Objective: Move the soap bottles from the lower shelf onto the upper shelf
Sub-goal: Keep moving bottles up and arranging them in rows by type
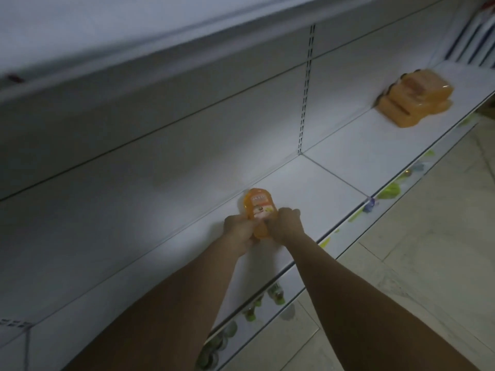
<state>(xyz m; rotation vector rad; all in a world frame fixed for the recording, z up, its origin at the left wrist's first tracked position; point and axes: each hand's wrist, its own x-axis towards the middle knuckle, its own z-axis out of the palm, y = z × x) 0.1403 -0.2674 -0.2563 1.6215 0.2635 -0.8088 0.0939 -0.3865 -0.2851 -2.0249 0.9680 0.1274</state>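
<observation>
The soap bottle [71,212] you hold is translucent orange, with a label that runs from orange at the top through white to a pinkish band, its print too blurred to read. Off to your right, the stacked bottles [415,99] are the same orange, with dark caps at their far ends. The shelf [334,183] beneath them is plain white, its back panel [160,145] pale grey with a column of dark slots. The shelf's front strip [393,190] shows green leaf-like prints on white. The floor [428,250] is cream tile with faint mottling.
</observation>
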